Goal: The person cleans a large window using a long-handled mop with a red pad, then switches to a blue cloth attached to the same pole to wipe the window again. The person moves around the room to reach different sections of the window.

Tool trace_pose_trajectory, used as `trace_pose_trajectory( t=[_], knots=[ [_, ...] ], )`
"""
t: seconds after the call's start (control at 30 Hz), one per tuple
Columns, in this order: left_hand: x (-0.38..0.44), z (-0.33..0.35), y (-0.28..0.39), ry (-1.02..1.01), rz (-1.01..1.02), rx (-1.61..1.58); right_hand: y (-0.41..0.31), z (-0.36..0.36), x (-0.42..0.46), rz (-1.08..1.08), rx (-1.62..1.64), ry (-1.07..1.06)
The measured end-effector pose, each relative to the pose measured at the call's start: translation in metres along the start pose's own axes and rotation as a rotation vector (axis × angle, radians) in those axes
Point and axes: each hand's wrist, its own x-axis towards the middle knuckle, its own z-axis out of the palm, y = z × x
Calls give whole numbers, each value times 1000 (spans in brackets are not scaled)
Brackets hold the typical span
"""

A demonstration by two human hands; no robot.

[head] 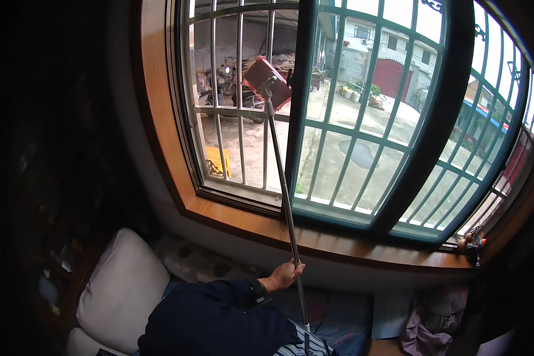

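My left hand (282,276), in a dark sleeve with a band at the wrist, is closed around the metal pole of a flat mop (288,213). The pole slants up to a grey swivel joint and a rectangular head with a dark red, fringed pad (271,86). That head is raised at the left part of the window, beside the dark upright frame (296,111); whether it touches glass or bars I cannot tell. The pole's lower end is near striped cloth (313,340) at the bottom. My right hand is out of view.
A wooden sill (249,227) runs under the barred window (356,115). Small ornaments (471,244) stand at its right end. Below lie pale pillows (124,289), checked bedding (338,316) and a bunched pink cloth (431,320). Outside are a courtyard, motorcycles and a yellow box.
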Motion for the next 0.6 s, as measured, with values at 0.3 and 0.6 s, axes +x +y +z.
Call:
trace_pose_trajectory(
  t=[0.3, 0.6],
  knots=[
    [3, -40, -3, 119, -61, -7, 7, 6, 26, 36, -4, -108],
    [29, -115, -61, 383, -48, -49, 61, 37, 86, 82, 72, -334]
  ],
)
